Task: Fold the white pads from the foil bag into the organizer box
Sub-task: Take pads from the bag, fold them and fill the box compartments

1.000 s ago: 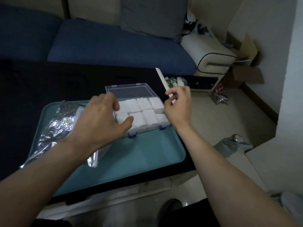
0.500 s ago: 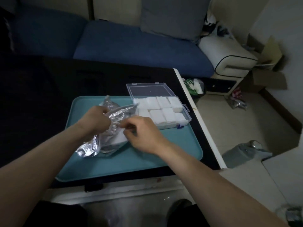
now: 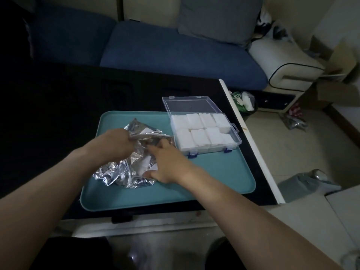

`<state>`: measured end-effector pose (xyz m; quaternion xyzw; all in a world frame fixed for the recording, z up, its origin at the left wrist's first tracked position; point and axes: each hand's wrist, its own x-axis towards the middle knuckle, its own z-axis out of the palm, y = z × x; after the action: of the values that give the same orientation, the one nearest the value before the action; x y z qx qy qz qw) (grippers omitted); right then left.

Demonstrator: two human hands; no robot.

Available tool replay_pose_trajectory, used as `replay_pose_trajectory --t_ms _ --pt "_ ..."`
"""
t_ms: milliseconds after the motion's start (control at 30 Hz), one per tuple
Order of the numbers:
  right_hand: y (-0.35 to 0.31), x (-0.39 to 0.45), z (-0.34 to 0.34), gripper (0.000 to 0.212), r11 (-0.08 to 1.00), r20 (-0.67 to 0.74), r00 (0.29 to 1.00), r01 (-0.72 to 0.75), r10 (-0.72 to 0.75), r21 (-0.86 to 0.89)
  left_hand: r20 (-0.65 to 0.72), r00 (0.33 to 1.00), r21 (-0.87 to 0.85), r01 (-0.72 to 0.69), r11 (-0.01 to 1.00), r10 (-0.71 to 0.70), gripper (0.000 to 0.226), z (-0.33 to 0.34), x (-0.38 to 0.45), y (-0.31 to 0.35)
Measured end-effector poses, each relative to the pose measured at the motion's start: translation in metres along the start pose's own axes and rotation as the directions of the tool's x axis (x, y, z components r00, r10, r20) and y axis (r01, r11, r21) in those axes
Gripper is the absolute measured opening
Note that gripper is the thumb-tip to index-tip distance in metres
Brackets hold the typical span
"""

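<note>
A crumpled foil bag (image 3: 118,172) lies on the left half of a teal tray (image 3: 214,172). My left hand (image 3: 115,145) grips the bag's upper edge and holds its mouth up. My right hand (image 3: 167,164) reaches into that mouth with its fingers stretched forward and its thumb spread; the fingertips are partly hidden by foil. White pads (image 3: 145,165) show inside the bag beside my right hand. The clear organizer box (image 3: 236,142) sits on the tray's far right, lid (image 3: 189,104) open flat behind it. Folded white pads (image 3: 200,136) fill its compartments.
The tray rests on a black table (image 3: 58,114) whose white right edge (image 3: 253,149) runs next to a tiled floor. A blue sofa (image 3: 175,49) stands behind the table. A small bin (image 3: 245,102), boxes and bags lie on the floor at the right.
My left hand left the box and took hold of the foil bag, lifting its mouth. My right hand came across from the box's right side and went into the bag.
</note>
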<state>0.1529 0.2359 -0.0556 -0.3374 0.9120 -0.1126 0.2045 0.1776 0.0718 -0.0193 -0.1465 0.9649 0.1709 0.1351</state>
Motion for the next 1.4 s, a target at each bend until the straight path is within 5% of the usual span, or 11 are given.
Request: replay_pose_trajectory --t_ms 300,400,667,867,1033,1200,1300,1400 --pt "-0.003 0.005 0.002 0.078 0.998 -0.077 0.997 -0.021 0.017 -0.059 0.042 0.999 -0.298 -0.011 0.955 0.024 0.029 0.001 -0.001 0.005" --pt "-0.003 0.004 0.005 0.059 0.999 -0.156 0.988 -0.016 0.020 0.032 0.076 0.992 -0.271 -0.076 0.960 0.100 0.042 0.006 -0.003 0.005" --pt "0.012 0.001 -0.002 0.014 0.979 -0.327 0.945 0.081 -0.016 0.185 -0.155 0.988 -0.087 -0.021 0.996 0.008 0.016 0.005 0.006 0.003" --pt "0.021 -0.011 -0.020 0.027 0.957 -0.349 0.934 0.035 0.071 0.288 -0.141 0.990 0.011 0.010 1.000 -0.009 0.020 0.006 0.007 0.008" --pt "0.032 -0.017 -0.038 0.046 0.916 -0.363 0.908 -0.052 0.209 0.398 -0.171 0.985 0.024 0.031 0.999 -0.027 0.054 0.002 0.004 0.011" --pt "0.044 -0.027 -0.044 0.030 0.875 -0.306 0.907 -0.123 0.291 0.469 -0.094 0.977 0.143 -0.177 0.974 0.191 0.091 -0.009 -0.011 0.024" --pt "0.051 -0.034 -0.049 0.030 0.877 -0.318 0.903 -0.118 0.290 0.466 -0.055 0.912 0.179 -0.392 0.902 0.407 0.124 -0.010 -0.022 0.033" --pt "0.056 -0.044 -0.056 0.030 0.902 -0.335 0.905 -0.109 0.264 0.418 -0.189 0.800 0.158 -0.548 0.822 0.570 0.127 -0.005 -0.024 0.045"
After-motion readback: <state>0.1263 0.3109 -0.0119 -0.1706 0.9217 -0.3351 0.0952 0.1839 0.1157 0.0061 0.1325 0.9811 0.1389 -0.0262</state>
